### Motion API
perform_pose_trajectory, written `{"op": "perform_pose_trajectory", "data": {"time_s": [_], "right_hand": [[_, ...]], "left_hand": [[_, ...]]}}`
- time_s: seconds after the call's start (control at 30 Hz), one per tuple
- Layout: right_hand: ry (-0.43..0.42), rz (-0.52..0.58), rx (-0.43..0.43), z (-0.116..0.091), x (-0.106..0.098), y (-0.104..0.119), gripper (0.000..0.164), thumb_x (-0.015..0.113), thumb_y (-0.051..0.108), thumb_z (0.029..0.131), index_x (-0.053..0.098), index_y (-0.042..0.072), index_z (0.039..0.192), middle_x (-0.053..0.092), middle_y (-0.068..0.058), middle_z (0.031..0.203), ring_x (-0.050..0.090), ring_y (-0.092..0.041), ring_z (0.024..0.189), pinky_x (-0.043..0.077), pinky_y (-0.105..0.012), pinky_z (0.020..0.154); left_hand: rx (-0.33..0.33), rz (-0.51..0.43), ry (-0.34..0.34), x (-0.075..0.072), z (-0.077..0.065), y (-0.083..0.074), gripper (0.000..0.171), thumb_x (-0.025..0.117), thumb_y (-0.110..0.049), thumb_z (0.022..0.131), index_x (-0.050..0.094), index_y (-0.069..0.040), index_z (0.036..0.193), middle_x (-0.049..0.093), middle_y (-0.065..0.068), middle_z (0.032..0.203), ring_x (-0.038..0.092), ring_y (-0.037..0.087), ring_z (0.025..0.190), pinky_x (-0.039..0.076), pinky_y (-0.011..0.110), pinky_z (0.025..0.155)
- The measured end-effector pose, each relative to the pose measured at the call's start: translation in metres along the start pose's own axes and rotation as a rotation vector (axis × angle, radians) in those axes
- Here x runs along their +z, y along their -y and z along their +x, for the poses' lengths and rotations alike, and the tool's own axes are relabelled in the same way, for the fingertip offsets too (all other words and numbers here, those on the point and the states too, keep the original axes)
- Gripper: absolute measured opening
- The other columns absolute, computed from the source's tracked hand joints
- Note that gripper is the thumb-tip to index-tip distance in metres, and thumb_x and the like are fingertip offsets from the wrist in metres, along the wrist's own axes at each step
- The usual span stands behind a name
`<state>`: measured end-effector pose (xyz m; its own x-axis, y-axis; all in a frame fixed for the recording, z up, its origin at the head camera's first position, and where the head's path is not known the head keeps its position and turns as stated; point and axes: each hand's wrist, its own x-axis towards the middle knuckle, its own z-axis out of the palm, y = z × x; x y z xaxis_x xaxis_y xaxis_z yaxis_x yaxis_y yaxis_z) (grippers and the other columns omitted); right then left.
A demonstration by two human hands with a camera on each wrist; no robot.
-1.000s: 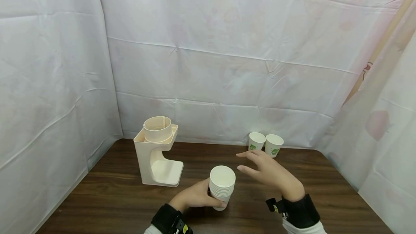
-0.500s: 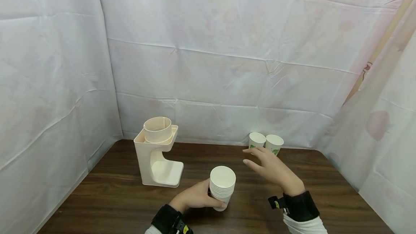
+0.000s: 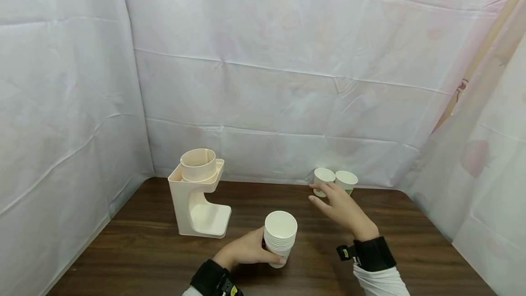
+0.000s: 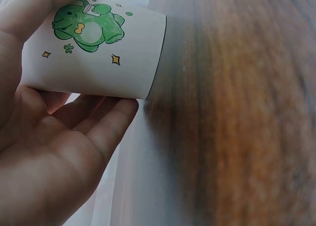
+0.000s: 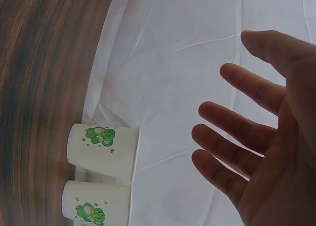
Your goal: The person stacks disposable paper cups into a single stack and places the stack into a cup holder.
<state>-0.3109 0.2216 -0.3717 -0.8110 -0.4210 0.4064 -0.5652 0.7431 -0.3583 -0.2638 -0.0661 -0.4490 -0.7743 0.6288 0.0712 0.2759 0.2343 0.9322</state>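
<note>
My left hand (image 3: 248,246) grips a stack of white paper cups (image 3: 281,232), mouths up, near the front of the table. In the left wrist view the lowest cup (image 4: 98,48) carries a green cartoon animal, and thumb and fingers go round its side. My right hand (image 3: 343,209) hovers with fingers spread, holding nothing. Beyond it, at the back, two more paper cups stand side by side: a left one (image 3: 324,175) and a right one (image 3: 346,178). The right wrist view shows a gap between the fingers (image 5: 232,122) and these cups (image 5: 106,147).
A cream-coloured stand (image 3: 182,209) with a round holder (image 3: 199,166) on top is at the back left of the dark wooden table (image 3: 135,250). White patterned cloth (image 3: 279,86) hangs behind the table and along both sides.
My right hand has shifted slightly to the right and farther back, towards the two standing cups. The left hand and its cup stack stay in place.
</note>
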Motion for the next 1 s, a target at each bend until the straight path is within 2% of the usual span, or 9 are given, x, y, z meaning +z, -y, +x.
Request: {"op": "perform_pose_trajectory", "data": {"time_s": [0.23,0.4,0.77,1.0], "right_hand": [[-0.067,-0.045,-0.020,0.007,0.006,-0.006,0.035,0.064,0.029,0.101,0.064,0.008,0.128,0.061,-0.015,0.128,0.054,-0.035,0.120,0.047,-0.053,0.092],[-0.113,-0.101,-0.040,0.012,0.011,-0.016,0.030,0.067,0.023,0.099,0.066,0.007,0.123,0.062,-0.016,0.124,0.055,-0.035,0.117,0.045,-0.053,0.093],[-0.094,-0.143,0.019,0.024,0.014,-0.036,0.037,0.065,0.026,0.099,0.063,0.005,0.129,0.058,-0.021,0.129,0.051,-0.043,0.120,0.043,-0.059,0.094],[-0.104,-0.171,0.044,0.039,0.012,-0.047,0.037,0.064,0.019,0.100,0.061,0.001,0.132,0.058,-0.027,0.126,0.050,-0.047,0.119,0.039,-0.060,0.099]], "left_hand": [[-0.003,0.005,-0.004,-0.002,-0.001,-0.002,0.073,0.086,-0.018,0.079,0.045,-0.019,0.140,0.062,-0.011,0.122,0.057,0.011,0.116,0.038,0.042,0.103],[-0.012,0.016,-0.008,-0.002,0.000,-0.002,0.071,0.086,-0.019,0.079,0.047,-0.019,0.138,0.062,-0.012,0.120,0.057,0.011,0.115,0.039,0.042,0.103],[-0.014,0.012,-0.016,0.000,0.000,-0.001,0.071,0.086,-0.018,0.078,0.047,-0.021,0.138,0.063,-0.012,0.120,0.057,0.010,0.115,0.038,0.041,0.103],[-0.009,0.000,-0.008,0.000,-0.001,-0.003,0.072,0.086,-0.017,0.079,0.046,-0.021,0.139,0.062,-0.012,0.121,0.057,0.011,0.116,0.037,0.042,0.105]]}}
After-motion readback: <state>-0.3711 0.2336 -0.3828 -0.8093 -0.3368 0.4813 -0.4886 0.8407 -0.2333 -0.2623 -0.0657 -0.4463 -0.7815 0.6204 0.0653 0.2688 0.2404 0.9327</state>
